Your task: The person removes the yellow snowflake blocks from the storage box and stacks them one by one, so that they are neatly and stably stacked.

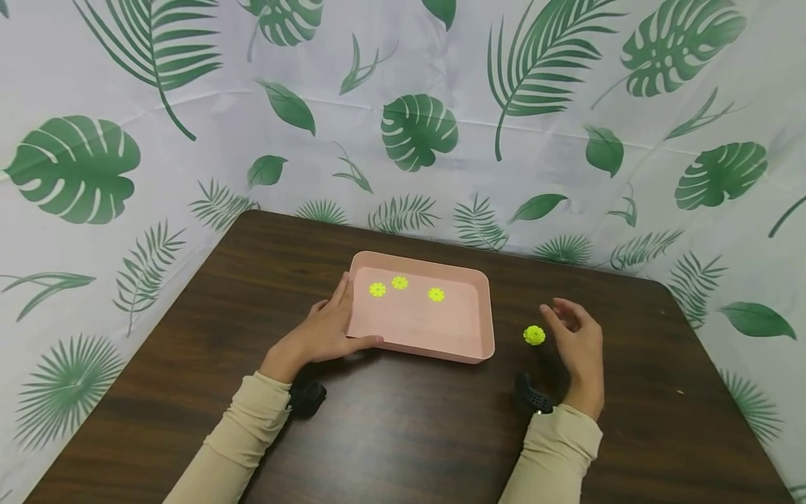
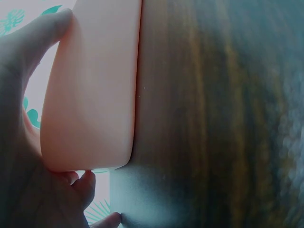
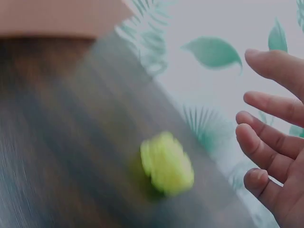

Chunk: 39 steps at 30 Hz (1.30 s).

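A shallow pink tray lies on the dark wooden table. Round its near left corner my left hand holds it, thumb along the front wall and fingers along the left side. Inside the tray are three flat yellow-green flower-shaped pieces: one on the left, one beside it and one farther right. To the right of the tray, a thicker ruffled yellow-green flower-shaped piece sits on the table, blurred in the right wrist view. My right hand hovers just right of it, fingers loosely bent, not touching it.
The brown table runs back to a white cloth backdrop printed with green leaves. Dark wrist devices sit at both wrists, the left one and the right one. A tiny pale speck lies on the right of the table.
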Motion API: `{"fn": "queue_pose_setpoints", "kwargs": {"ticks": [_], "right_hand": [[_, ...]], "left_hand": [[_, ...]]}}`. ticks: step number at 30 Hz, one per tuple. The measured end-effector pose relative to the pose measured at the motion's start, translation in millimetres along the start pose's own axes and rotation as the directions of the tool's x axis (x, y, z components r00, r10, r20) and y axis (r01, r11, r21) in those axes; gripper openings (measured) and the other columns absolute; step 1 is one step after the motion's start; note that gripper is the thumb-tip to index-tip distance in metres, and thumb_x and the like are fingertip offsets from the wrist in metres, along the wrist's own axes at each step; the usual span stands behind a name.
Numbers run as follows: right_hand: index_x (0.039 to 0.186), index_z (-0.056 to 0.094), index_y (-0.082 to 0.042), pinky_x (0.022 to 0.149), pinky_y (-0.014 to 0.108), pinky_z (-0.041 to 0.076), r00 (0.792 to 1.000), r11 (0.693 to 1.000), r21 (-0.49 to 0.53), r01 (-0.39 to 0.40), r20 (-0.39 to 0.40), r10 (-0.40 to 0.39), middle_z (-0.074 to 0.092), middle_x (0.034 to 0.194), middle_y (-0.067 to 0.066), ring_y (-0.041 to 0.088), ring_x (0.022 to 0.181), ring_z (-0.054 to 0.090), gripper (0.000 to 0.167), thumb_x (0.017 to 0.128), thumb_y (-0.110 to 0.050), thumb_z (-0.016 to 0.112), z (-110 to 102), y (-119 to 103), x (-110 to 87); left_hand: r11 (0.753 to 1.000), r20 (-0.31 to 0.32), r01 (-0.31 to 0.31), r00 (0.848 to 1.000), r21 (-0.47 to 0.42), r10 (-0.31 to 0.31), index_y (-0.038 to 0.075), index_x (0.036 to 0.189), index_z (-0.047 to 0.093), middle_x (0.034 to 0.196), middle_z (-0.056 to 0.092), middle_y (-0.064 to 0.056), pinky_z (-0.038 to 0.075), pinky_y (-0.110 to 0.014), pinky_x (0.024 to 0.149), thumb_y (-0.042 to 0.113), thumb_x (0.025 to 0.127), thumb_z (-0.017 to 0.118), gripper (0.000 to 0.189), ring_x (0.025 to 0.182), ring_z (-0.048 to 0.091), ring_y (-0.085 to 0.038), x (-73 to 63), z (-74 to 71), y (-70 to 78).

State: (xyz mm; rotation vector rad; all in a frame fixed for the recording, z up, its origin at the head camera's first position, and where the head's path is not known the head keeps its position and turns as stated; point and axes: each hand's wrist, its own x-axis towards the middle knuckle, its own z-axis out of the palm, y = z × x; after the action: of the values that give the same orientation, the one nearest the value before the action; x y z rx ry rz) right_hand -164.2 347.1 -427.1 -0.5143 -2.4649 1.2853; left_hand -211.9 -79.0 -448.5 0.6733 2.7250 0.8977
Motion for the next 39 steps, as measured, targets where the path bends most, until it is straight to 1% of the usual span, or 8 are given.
{"fn": "queue_pose_setpoints", "kwargs": {"ticks": [4,10,17,21,26,33,36,39], "right_hand": [[0.137,0.065,-0.008,0.081,0.024,0.044,0.995,0.995,0.008,0.1,0.013,-0.1,0.065,0.119,0.009,0.011,0.095,0.055,0.051,0.099,-0.042,0.07,14,-24,3.1],[0.134,0.066,-0.004,0.078,0.022,0.043,0.971,0.97,0.04,0.238,0.026,-0.24,0.067,0.117,0.015,0.017,0.092,0.056,0.043,0.1,-0.032,0.071,48,-61,5.1],[0.13,0.068,-0.001,0.08,0.024,0.044,0.945,0.945,0.115,0.306,0.085,-0.316,0.067,0.113,0.018,0.024,0.092,0.057,0.037,0.1,-0.021,0.072,91,-84,5.3],[0.129,0.068,-0.001,0.081,0.029,0.048,0.936,0.946,0.125,0.3,0.153,-0.317,0.067,0.112,0.018,0.027,0.096,0.059,0.035,0.1,-0.019,0.071,113,-90,2.6],[0.126,0.07,0.001,0.084,0.041,0.054,0.926,0.947,0.054,0.317,0.197,-0.321,0.07,0.111,0.017,0.031,0.098,0.063,0.034,0.098,-0.02,0.073,136,-91,0.2],[0.107,0.078,0.002,0.076,0.047,0.059,0.892,0.898,-0.079,0.433,0.185,-0.413,0.074,0.093,0.015,0.03,0.081,0.071,0.023,0.09,-0.013,0.081,150,-81,3.0],[0.109,0.077,0.006,0.079,0.05,0.059,0.889,0.904,-0.053,0.424,0.217,-0.404,0.073,0.094,0.018,0.033,0.083,0.071,0.026,0.087,-0.007,0.082,152,-77,3.3],[0.112,0.073,0.009,0.084,0.049,0.057,0.904,0.935,-0.032,0.354,0.268,-0.333,0.071,0.098,0.02,0.035,0.089,0.067,0.029,0.086,-0.001,0.081,153,-75,2.2]], "left_hand": [[1.0,0.004,0.006,1.0,-0.013,-0.006,0.0,0.165,-0.002,0.172,-0.01,-0.02,0.019,-0.07,0.116,0.072,0.086,0.065,0.125,0.156,0.02,-0.035,-0.1,-1.0,0.9],[1.0,0.007,0.007,1.0,-0.024,-0.006,0.0,0.164,-0.002,0.172,-0.011,-0.02,0.019,-0.068,0.117,0.071,0.086,0.066,0.125,0.156,0.021,-0.033,-2.3,-1.2,2.5],[1.0,-0.001,0.006,1.0,-0.016,-0.006,0.0,0.164,0.001,0.172,-0.008,-0.021,0.021,-0.068,0.116,0.069,0.088,0.066,0.122,0.154,0.028,-0.035,-5.1,0.4,2.4],[1.0,-0.008,0.014,1.0,-0.014,-0.014,-0.001,0.164,0.001,0.172,-0.009,-0.02,0.02,-0.067,0.117,0.067,0.088,0.067,0.121,0.152,0.031,-0.035,-5.9,0.7,2.8],[1.0,-0.005,0.016,1.0,-0.003,-0.016,-0.001,0.164,-0.002,0.172,-0.009,-0.02,0.02,-0.066,0.118,0.067,0.089,0.067,0.122,0.152,0.031,-0.035,-5.9,3.1,1.2],[1.0,-0.016,0.011,1.0,0.004,-0.011,-0.001,0.164,-0.001,0.172,-0.009,-0.02,0.021,-0.066,0.117,0.07,0.088,0.066,0.124,0.152,0.03,-0.037,-4.8,4.9,-0.7],[1.0,-0.016,0.01,1.0,0.011,-0.01,-0.001,0.164,-0.001,0.172,-0.009,-0.02,0.021,-0.066,0.117,0.071,0.088,0.065,0.124,0.152,0.031,-0.035,-4.1,5.1,-1.0],[1.0,-0.015,0.011,1.0,0.01,-0.011,-0.002,0.164,-0.001,0.172,-0.01,-0.02,0.021,-0.065,0.118,0.071,0.088,0.065,0.124,0.152,0.032,-0.035,-4.1,4.5,-0.4]]}}
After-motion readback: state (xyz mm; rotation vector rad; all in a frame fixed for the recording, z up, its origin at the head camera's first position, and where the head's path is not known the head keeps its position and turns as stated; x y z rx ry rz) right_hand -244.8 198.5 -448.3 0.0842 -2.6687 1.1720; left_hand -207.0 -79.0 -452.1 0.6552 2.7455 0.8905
